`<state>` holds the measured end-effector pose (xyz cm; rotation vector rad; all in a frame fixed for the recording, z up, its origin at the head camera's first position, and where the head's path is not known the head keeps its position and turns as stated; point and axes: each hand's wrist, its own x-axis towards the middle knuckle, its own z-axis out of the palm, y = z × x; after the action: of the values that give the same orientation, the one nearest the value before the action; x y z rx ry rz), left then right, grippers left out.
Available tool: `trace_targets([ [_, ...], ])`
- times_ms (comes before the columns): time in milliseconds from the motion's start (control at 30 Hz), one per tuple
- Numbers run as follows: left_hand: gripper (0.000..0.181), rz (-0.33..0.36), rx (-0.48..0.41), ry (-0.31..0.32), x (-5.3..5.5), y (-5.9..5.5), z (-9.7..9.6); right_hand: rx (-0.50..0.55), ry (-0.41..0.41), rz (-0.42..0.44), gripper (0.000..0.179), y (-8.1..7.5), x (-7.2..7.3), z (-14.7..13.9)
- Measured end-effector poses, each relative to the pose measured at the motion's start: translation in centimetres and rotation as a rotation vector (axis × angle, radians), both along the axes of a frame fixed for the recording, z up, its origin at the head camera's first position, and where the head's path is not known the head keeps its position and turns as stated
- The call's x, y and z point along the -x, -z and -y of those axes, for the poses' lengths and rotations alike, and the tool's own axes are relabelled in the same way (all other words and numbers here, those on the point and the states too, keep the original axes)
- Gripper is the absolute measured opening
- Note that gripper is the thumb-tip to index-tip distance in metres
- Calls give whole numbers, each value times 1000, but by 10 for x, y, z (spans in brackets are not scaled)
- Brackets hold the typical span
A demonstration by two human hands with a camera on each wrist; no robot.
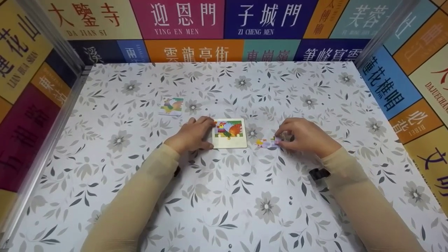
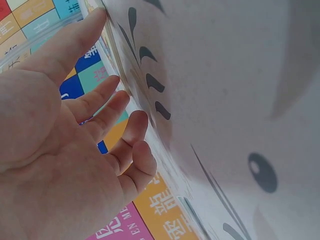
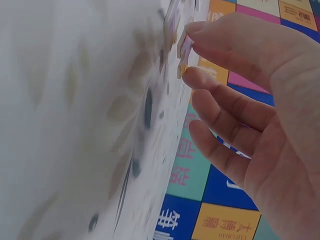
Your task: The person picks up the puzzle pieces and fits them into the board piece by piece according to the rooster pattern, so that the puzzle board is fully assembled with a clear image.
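Observation:
A small puzzle board [image 1: 229,142] with a pale frame lies in the middle of the table. Its upper part shows a colourful rooster picture [image 1: 228,129]; the lower part is a bare cream strip. My left hand [image 1: 191,135] touches the board's left edge with thumb and fingertips; in the left wrist view the fingers [image 2: 102,112] are extended or loosely bent. To the right of the board, my right hand [image 1: 303,135] pinches a lilac and yellow puzzle piece [image 3: 185,52] between thumb and index finger. Other lilac and yellow pieces [image 1: 263,143] lie beside it on the table.
A rooster picture card [image 1: 171,106] lies on the table behind and left of the board. White floral cloth [image 1: 224,203] covers the table. Panels with coloured lettering [image 1: 185,21] stand along the back and both sides.

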<state>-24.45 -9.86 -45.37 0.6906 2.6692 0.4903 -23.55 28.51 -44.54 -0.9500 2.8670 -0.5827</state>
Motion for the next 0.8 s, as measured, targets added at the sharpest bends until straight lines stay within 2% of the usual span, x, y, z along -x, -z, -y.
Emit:
trace_targets([
  [333,76,-1,-8,11,0,0,1,-9,-52,1,17,-2,3,34],
  [567,77,5,4,5,0,-2,1,6,-121,-54,19,1,7,56],
  [800,78,4,4,7,-1,-3,0,24,-133,-21,20,1,7,77],
])
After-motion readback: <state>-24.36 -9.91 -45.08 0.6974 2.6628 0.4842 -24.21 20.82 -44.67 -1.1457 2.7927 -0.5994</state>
